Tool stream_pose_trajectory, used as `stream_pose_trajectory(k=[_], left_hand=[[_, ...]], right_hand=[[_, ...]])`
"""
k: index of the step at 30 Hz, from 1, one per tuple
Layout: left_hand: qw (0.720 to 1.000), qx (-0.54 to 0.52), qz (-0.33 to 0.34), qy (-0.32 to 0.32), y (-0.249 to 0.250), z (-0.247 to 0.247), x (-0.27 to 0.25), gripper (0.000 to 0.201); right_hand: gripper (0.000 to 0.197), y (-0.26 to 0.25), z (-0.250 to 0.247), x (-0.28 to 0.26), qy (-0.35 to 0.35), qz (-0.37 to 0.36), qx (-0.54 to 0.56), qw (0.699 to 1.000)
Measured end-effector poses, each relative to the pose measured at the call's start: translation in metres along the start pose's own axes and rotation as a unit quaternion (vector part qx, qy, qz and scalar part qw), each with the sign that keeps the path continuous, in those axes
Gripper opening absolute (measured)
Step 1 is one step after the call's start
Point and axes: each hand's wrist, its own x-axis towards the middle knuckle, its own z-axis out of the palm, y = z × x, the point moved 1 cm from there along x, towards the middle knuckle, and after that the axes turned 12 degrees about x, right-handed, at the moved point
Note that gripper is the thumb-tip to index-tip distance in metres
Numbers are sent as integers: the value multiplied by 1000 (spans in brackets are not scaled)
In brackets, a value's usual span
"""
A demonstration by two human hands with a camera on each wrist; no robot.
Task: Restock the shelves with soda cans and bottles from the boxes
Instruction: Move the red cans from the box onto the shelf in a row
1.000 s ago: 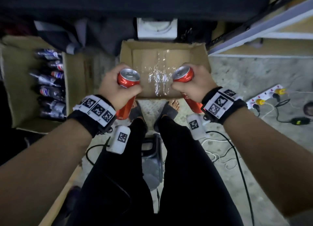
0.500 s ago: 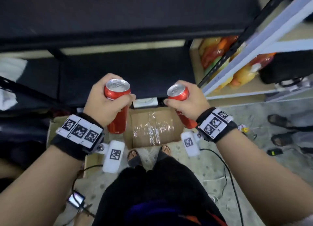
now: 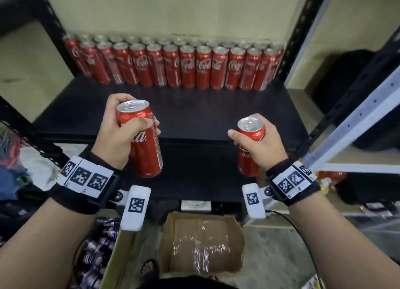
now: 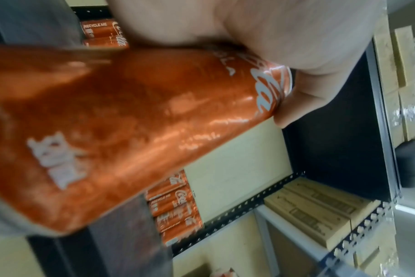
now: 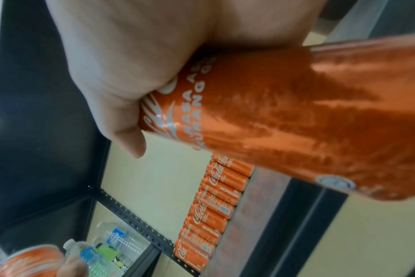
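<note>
My left hand (image 3: 121, 135) grips a tall red cola can (image 3: 142, 141) upright, in front of the black shelf board (image 3: 205, 113). The same can (image 4: 130, 121) fills the left wrist view. My right hand (image 3: 257, 145) grips a second red cola can (image 3: 249, 150), tilted a little, at the shelf's front right. That can (image 5: 284, 121) shows large in the right wrist view. Two rows of red cans (image 3: 173, 65) stand along the back of the shelf. Both held cans hover above the shelf's front edge, apart from the rows.
A cardboard box (image 3: 201, 243) lined with clear plastic sits on the floor below me. Another box with blue-labelled bottles (image 3: 99, 256) lies at lower left. Black perforated uprights (image 3: 303, 33) frame the shelf. A grey rack (image 3: 357, 124) stands at right. Water bottles (image 5: 111, 243) sit on a neighbouring shelf.
Both hands rose with their cans from over the floor box to the shelf's height. My view lifted from the floor to the shelf with its rows of cans.
</note>
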Motion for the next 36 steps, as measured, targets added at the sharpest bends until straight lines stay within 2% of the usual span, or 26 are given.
stream_pose_trajectory(k=[4, 11, 15, 19, 25, 29, 36], left_hand=[[999, -41, -10, 23, 5, -33, 31, 42], [1000, 20, 4, 17, -13, -106, 89, 36], [997, 28, 36, 64, -33, -148, 130, 25], [992, 79, 48, 88, -55, -191, 171, 37], [976, 167, 5, 139, -92, -243, 231, 39], [949, 252, -15, 188, -110, -258, 262, 50], [935, 260, -26, 241, -136, -269, 309, 51]], right_hand=[[41, -8, 19, 33, 28, -8, 6, 1000], [38, -1, 90, 88, 39, 17, -2, 999], [41, 9, 136, 119, 70, 7, 1, 998], [43, 17, 176, 145, 92, 7, -4, 996], [50, 30, 218, 171, 118, 7, -62, 991], [48, 31, 229, 185, 139, 12, -69, 988], [52, 33, 234, 196, 155, 9, -97, 983]])
